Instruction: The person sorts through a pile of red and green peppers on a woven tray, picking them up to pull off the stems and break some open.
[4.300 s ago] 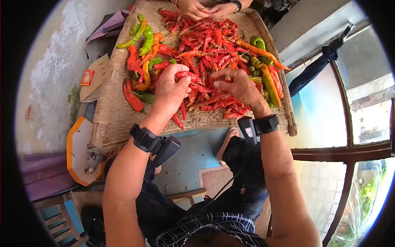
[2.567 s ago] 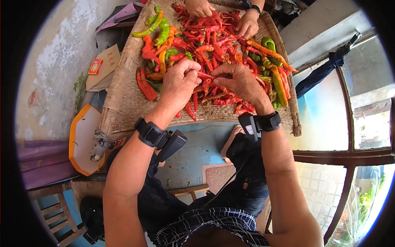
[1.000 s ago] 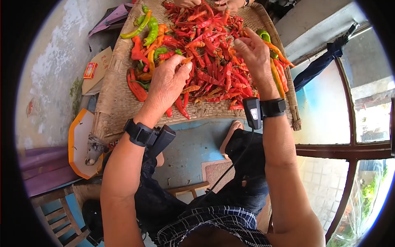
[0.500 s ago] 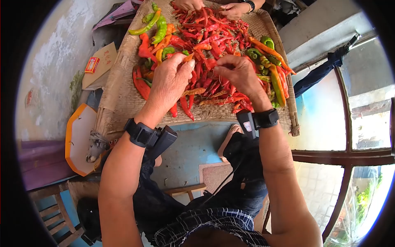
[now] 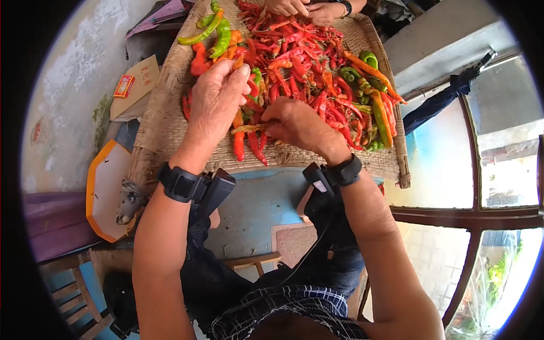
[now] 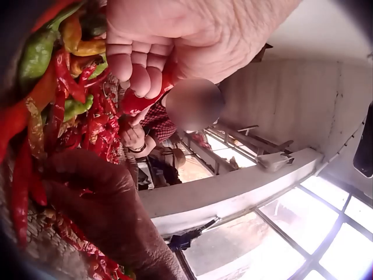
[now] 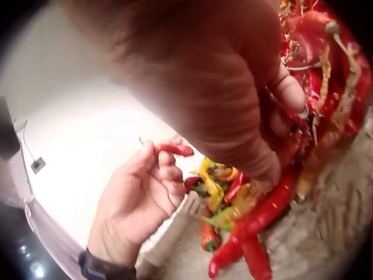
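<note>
Above the left of the woven tan tray [image 5: 160, 124], pinching a slender orange-red chili [image 7: 176, 150] in left hand [image 5: 215, 93], lengthwise toward tray's far edge; above tray's front, with right hand [image 5: 300, 127] bent, cannot tell whether grasping.

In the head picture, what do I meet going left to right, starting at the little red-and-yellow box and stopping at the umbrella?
Small red-and-yellow box → left hand → right hand → long yellow-green pepper → folded dark blue umbrella.
</note>
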`<act>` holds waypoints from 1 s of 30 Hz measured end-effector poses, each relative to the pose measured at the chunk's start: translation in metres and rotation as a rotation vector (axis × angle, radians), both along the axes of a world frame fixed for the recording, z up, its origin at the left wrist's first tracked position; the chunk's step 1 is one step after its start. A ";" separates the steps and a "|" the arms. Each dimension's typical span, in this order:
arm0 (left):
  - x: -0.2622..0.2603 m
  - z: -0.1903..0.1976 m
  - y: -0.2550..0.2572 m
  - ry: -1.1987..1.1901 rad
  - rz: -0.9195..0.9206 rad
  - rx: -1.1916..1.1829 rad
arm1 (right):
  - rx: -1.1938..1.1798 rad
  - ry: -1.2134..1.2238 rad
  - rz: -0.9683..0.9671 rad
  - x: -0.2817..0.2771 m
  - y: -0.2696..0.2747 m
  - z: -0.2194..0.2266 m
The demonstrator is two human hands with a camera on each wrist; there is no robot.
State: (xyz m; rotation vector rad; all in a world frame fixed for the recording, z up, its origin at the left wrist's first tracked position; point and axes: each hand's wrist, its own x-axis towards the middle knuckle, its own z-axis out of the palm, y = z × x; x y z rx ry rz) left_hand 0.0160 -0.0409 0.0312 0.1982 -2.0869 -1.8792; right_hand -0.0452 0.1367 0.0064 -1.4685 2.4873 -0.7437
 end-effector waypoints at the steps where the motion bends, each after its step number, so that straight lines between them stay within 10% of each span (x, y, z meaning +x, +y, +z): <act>1: 0.000 0.001 0.000 -0.002 -0.005 0.007 | 0.023 0.040 -0.008 -0.002 0.003 -0.006; 9: 0.003 0.005 -0.011 0.046 0.055 0.078 | -0.129 -0.476 -0.239 -0.021 0.018 0.016; 14: 0.006 0.006 -0.017 0.069 0.063 0.117 | -0.921 -0.576 -0.537 -0.053 0.011 0.010; 16: 0.005 0.006 -0.016 0.040 0.072 0.098 | -0.559 -0.013 -0.692 -0.047 0.000 0.012; 19: 0.005 0.006 -0.018 0.055 0.039 0.111 | -0.321 -0.040 -0.304 -0.026 -0.027 -0.006; 30: 0.006 0.007 -0.020 0.092 0.064 0.150 | 0.163 0.057 -0.345 -0.006 -0.045 -0.014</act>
